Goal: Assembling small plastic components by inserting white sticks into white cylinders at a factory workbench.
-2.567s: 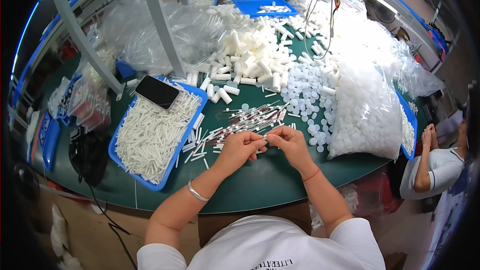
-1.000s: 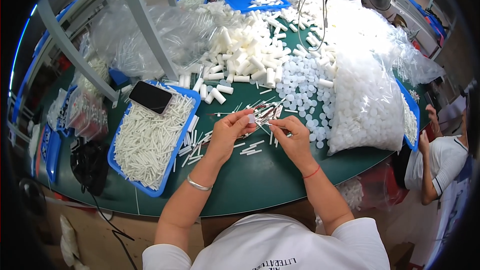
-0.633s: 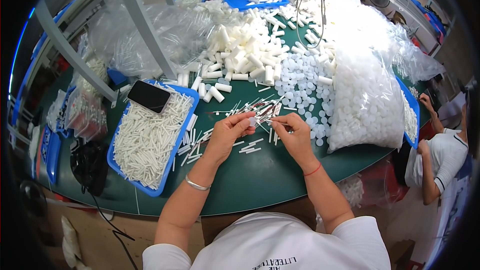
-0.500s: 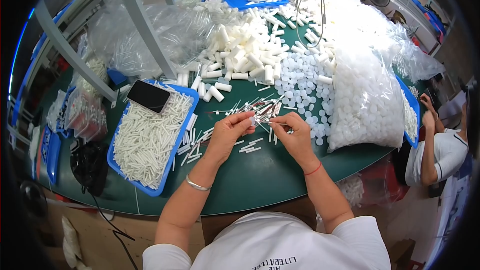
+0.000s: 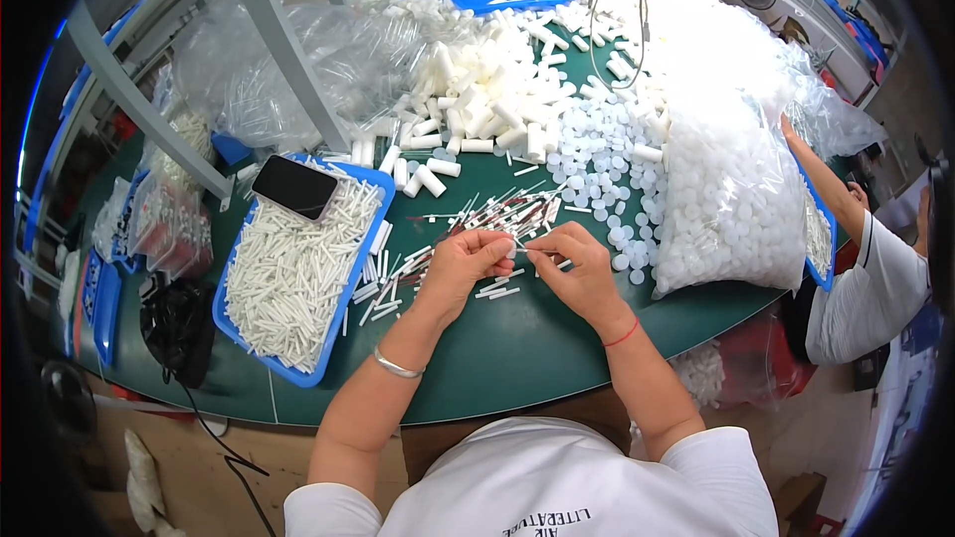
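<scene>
Table (image 5: 517,358) — green, round-edged, crowded with white plastic parts.
Bag (image 5: 731,199) — clear, full of white caps, right of the hands; loose caps (image 5: 602,144) spill beside it.
Tray (image 5: 298,373) — blue, heaped with white tubes, a black phone (image 5: 294,187) lying on its far corner.
Thick tubes (image 5: 477,99) — piled beyond the hands.
Thin sticks (image 5: 497,214) — scattered just past the fingers.
Left hand (image 5: 466,264) — forearm angled in from below, bracelet at the wrist, fingers pinched narrow on a small white piece (image 5: 512,250).
Right hand (image 5: 582,264) — red cord at the wrist, fingertips closed on a thin stick (image 5: 535,252) aimed at that piece.
Step, as it looks — joining stick to piece, held just above the table between both hands. The next move likely needs steady alignment and a gentle push.
</scene>
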`<state>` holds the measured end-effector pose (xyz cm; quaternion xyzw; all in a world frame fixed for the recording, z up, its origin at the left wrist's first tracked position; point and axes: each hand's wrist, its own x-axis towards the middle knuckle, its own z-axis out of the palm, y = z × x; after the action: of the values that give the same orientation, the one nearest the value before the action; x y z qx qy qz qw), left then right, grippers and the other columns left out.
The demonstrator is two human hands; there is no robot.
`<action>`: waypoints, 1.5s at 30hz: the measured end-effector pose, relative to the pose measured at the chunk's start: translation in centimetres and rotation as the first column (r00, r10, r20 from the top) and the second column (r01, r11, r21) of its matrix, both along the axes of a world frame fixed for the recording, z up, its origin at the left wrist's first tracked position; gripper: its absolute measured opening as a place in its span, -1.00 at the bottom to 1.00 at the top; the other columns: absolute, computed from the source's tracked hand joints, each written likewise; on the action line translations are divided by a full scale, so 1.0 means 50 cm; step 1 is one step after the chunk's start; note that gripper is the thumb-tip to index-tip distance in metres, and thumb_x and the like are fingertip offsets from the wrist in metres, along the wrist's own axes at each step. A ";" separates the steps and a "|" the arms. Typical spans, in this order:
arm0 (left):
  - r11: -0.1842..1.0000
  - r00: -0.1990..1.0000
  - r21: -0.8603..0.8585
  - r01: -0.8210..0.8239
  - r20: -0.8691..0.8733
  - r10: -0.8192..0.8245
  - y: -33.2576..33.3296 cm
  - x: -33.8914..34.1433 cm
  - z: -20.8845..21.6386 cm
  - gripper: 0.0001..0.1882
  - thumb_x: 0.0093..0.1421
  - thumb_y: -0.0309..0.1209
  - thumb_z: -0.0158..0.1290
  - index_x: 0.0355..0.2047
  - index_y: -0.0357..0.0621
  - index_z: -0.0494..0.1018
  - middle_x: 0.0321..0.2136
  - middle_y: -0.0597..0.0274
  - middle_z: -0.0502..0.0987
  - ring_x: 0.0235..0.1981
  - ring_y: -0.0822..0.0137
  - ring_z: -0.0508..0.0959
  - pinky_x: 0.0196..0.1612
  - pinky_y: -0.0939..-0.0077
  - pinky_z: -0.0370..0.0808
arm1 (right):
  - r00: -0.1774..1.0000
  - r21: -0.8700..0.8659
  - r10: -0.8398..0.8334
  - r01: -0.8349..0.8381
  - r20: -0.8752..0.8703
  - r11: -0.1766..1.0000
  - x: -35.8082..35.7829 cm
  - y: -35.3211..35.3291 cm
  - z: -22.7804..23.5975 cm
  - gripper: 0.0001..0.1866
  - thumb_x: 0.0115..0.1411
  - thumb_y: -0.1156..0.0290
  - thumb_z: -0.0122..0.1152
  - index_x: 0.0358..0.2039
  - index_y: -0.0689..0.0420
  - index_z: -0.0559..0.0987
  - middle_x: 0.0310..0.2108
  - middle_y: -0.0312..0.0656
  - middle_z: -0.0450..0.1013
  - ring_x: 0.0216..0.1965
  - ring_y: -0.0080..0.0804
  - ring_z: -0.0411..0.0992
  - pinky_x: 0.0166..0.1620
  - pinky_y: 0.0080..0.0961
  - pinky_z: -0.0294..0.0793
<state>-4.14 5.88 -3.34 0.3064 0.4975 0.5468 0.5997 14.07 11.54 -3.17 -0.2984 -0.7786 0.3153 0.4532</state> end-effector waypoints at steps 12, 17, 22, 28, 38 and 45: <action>0.959 0.928 0.282 -0.039 -0.345 0.139 -0.014 0.034 -0.015 -0.83 0.08 -0.56 0.20 -0.29 -0.33 0.53 -0.38 0.25 0.57 -0.39 0.49 0.55 -0.27 0.66 0.50 | 0.985 -0.291 0.127 -0.156 -0.114 0.944 0.007 0.000 -0.013 -0.89 0.08 0.50 0.28 -0.40 0.27 0.60 -0.48 -0.24 0.51 -0.50 -0.58 0.44 -0.40 -0.65 0.45; 0.842 0.773 0.534 0.081 -0.567 0.285 -0.011 0.039 0.012 -0.84 0.02 -0.53 0.24 -0.36 -0.28 0.55 -0.37 0.20 0.54 -0.36 0.43 0.54 -0.30 0.61 0.48 | 0.950 -0.674 0.134 -0.297 -0.283 0.676 0.017 0.007 0.001 -0.85 0.12 0.42 0.27 -0.39 0.27 0.61 -0.52 -0.30 0.48 -0.53 -0.67 0.36 -0.45 -0.73 0.33; 0.866 0.729 0.465 0.185 -0.656 0.196 0.064 -0.002 0.051 -0.77 0.10 -0.41 0.19 -0.26 -0.25 0.52 -0.30 0.12 0.51 -0.32 0.26 0.55 -0.24 0.49 0.49 | 0.885 -0.726 -0.001 -0.382 -0.466 0.572 0.015 0.023 0.010 -0.87 0.13 0.47 0.23 -0.38 0.29 0.58 -0.44 -0.20 0.51 -0.47 -0.58 0.45 -0.40 -0.70 0.40; 0.881 -0.371 0.215 0.421 -0.846 0.384 0.126 -0.213 -0.002 -0.82 -0.07 -0.51 0.12 -0.38 -0.12 0.53 -0.36 0.17 0.48 -0.23 0.14 0.47 -0.18 0.29 0.45 | 0.888 -0.749 -0.067 -0.341 -0.455 0.568 0.017 0.029 0.033 -0.93 0.13 0.51 0.15 -0.44 0.24 0.48 -0.26 0.02 0.54 -0.26 -0.31 0.55 -0.28 -0.53 0.52; 0.897 0.482 0.414 0.156 -0.825 0.297 0.038 -0.090 0.047 -0.80 0.12 -0.47 0.13 -0.25 -0.28 0.50 -0.37 0.12 0.53 -0.40 0.19 0.54 -0.33 0.42 0.45 | 0.908 -0.579 -0.051 -0.221 -0.416 0.785 0.025 0.032 -0.005 -0.91 0.25 0.45 0.14 -0.32 0.19 0.47 -0.35 -0.29 0.49 -0.37 -0.60 0.43 -0.24 -0.63 0.42; 0.988 0.995 0.143 0.052 -0.090 -0.039 -0.034 -0.001 0.033 -0.71 0.22 -0.48 0.07 -0.06 -0.32 0.38 -0.41 0.27 0.51 -0.54 0.59 0.43 -0.53 0.76 0.40 | 0.958 -0.363 0.106 -0.202 -0.266 0.910 -0.002 -0.011 0.002 -0.85 0.16 0.54 0.23 -0.23 0.24 0.57 -0.34 -0.27 0.51 -0.41 -0.64 0.41 -0.38 -0.72 0.38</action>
<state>-4.19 4.19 -1.70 0.3837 0.4748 0.5540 0.5660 13.98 10.99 -3.05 -0.2789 -0.6617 0.5313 0.4496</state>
